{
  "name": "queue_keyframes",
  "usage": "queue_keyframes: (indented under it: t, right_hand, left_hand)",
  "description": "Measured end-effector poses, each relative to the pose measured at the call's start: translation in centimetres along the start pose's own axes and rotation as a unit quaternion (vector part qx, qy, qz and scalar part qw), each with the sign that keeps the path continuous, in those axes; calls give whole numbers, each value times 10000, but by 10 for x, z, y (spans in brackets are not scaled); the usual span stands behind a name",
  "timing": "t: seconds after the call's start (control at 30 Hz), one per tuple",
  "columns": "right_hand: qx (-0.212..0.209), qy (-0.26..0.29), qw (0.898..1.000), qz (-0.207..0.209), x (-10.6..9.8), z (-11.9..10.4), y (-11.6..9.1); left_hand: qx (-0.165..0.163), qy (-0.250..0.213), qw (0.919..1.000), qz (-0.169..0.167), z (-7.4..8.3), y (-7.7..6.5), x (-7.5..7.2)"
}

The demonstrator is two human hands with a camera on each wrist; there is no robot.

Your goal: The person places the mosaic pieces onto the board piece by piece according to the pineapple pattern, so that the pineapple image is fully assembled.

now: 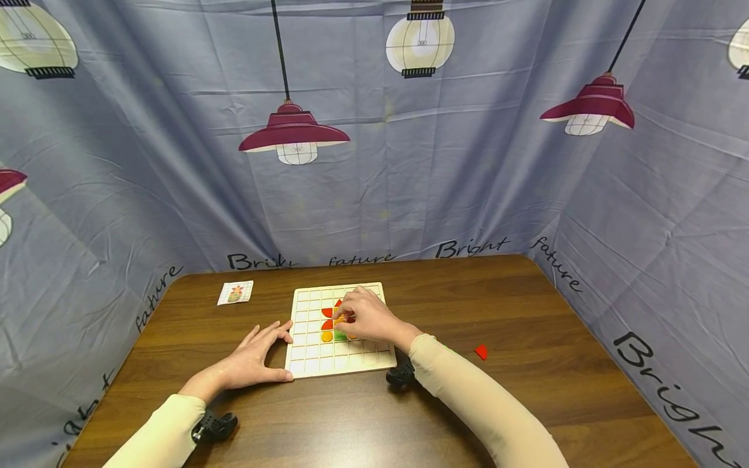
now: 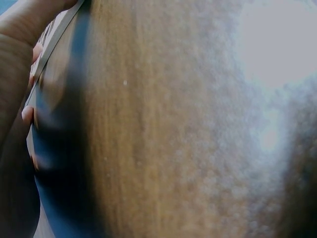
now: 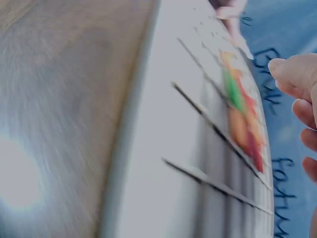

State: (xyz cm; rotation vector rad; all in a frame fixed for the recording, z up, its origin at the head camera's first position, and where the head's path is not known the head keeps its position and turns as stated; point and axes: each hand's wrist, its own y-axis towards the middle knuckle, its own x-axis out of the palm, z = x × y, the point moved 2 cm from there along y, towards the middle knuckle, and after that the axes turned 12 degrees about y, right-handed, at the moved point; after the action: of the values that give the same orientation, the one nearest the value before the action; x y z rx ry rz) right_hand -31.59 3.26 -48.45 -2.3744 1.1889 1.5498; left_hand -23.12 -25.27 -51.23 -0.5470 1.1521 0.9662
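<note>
A pale gridded board [image 1: 307,357] lies on the wooden table. On it, red, orange, yellow and green pieces form a small cluster; a green piece [image 1: 341,336] and a yellow disc [image 1: 326,337] show at its near side. My left hand [image 1: 251,357] rests at the board's left edge, thumb and fingers spread and touching its rim. Over the cluster hovers my right hand [image 1: 371,317], its fingers bent loosely and covering part of the pieces. In the right wrist view, no piece shows at these fingertips [image 3: 280,67]. The left wrist view is mostly blurred table.
A single red piece [image 1: 481,351] lies on the table [image 1: 468,403] right of the board. At the back left lies a small card [image 1: 235,293] printed with a coloured figure on a grid. A grey-blue curtain [image 1: 374,195] with printed lamps hangs behind the table.
</note>
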Motion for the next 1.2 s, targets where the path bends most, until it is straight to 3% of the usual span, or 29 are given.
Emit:
queue_keyframes:
  t: [0.37, 0.53, 0.67, 0.87, 1.2]
  right_hand:
    - [-120, 111, 9983, 560, -75, 24, -43]
    - [234, 310, 9971, 657, -97, 31, -69]
    - [495, 344, 9966, 562, -105, 37, -88]
    - [713, 93, 9965, 436, -109, 47, -115]
    - [858, -397, 9955, -5, -97, 64, -155]
  left_hand:
    - [43, 107, 9999, 52, 0, 1, -1]
    - [121, 71, 9998, 162, 1, 0, -2]
    - [210, 97, 9994, 252, 0, -1, 0]
    - [62, 112, 9999, 104, 0, -1, 2]
    - [228, -8, 9993, 290, 2, -3, 1]
